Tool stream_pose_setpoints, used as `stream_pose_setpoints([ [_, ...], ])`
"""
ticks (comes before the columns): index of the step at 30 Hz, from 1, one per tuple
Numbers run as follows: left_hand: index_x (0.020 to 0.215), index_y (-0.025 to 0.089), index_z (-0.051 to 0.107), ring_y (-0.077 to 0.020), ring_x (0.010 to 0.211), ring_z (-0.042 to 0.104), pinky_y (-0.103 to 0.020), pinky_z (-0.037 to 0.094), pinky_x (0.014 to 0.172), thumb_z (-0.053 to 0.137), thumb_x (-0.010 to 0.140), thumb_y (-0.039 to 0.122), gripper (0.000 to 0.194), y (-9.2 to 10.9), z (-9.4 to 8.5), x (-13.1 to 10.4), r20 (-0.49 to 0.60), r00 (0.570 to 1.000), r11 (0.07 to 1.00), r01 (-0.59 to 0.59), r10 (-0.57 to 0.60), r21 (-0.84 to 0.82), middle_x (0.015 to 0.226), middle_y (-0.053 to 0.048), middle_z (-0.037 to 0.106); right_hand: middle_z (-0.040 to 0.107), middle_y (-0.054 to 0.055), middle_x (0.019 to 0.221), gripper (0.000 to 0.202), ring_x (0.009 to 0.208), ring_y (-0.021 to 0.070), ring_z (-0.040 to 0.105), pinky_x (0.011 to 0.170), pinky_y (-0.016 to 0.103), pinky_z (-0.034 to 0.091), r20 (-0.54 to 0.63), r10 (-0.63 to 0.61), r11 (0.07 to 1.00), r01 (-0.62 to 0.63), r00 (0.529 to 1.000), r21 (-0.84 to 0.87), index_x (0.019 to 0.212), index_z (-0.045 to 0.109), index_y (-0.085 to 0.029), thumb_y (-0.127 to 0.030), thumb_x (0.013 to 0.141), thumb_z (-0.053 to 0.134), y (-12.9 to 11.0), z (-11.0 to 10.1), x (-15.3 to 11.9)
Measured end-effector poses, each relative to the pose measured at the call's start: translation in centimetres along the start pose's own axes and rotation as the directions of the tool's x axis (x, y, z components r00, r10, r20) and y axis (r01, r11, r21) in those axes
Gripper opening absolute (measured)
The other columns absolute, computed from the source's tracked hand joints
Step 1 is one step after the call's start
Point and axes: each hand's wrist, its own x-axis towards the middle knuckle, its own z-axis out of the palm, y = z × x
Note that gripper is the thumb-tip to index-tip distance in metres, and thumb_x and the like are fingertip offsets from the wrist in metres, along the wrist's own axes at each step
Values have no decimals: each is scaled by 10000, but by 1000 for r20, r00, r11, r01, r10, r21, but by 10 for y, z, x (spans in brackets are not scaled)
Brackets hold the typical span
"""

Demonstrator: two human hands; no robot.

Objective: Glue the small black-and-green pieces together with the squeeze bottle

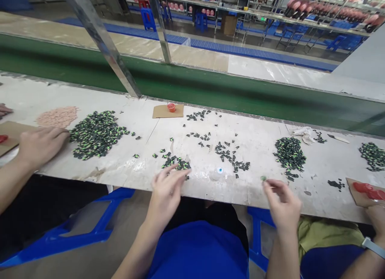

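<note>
In the head view, the table [258, 150] is white and worn, with stains on its surface. Near its front edge, the right hand [278, 195] pinches a green piece [264, 178] between the fingertips. The left hand [167, 187] is loosely bent at the dark pieces [182, 164]; I cannot tell if it grips one. Behind the table runs a green strip [210, 83], and farther stand blue stools [148, 19] and loaded shelves [300, 17]

On the table [129, 171], a cup [171, 107] is standing on cardboard [159, 112]. Left of the cup, a heap [96, 135] is lying; before the cup, a cluster [181, 164] is lying; right of it, scattered bits [222, 151] are spreading; farther right, a pile [290, 154].
</note>
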Motion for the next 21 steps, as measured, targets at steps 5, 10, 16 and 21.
stream_pose_setpoints([
  [5, 975, 263, 686, -332, 1171, 516, -550, 289, 962, 556, 887, 257, 157, -26, 9, 19, -77, 990, 984, 127, -119, 122, 1025, -57, 736, 649, 145, 1007, 522, 886, 261, 632, 755, 422, 537, -373, 90, 991, -122, 924, -63, 1121, 629, -121, -487, 750, 660, 35, -1, 34],
  [10, 885, 238, 704, -368, 1157, 492, -565, 284, 941, 635, 828, 241, 89, -22, 24, 32, -37, 993, 975, 117, -112, 191, 945, -85, 730, 525, 176, 1224, 673, 1179, 342, 472, 898, 531, 469, -133, -128, 976, 101, 983, -194, 1290, 509, -163, -575, 772, 631, 19, 28, 10],
  [16, 923, 250, 698, -356, 1108, 494, -611, 230, 941, 556, 832, 99, 227, -22, 30, 35, 81, 996, 955, 20, -46, 297, 964, -92, 704, 556, 128, 1245, 634, 1262, 372, 344, 1002, 581, 393, 370, -247, 951, 298, 896, -87, 1243, 540, -242, -528, 712, 736, 2, 82, -21],
  [21, 809, 254, 681, -305, 1032, 514, -555, 255, 924, 488, 846, 53, 282, -31, 31, 37, 104, 993, 948, -83, 53, 306, 887, -70, 698, 604, 110, 1205, 287, 1269, 352, 382, 1025, 580, 379, 395, -273, 957, 290, 877, 15, 1053, 608, -251, -364, 803, 690, -8, 104, -20],
])
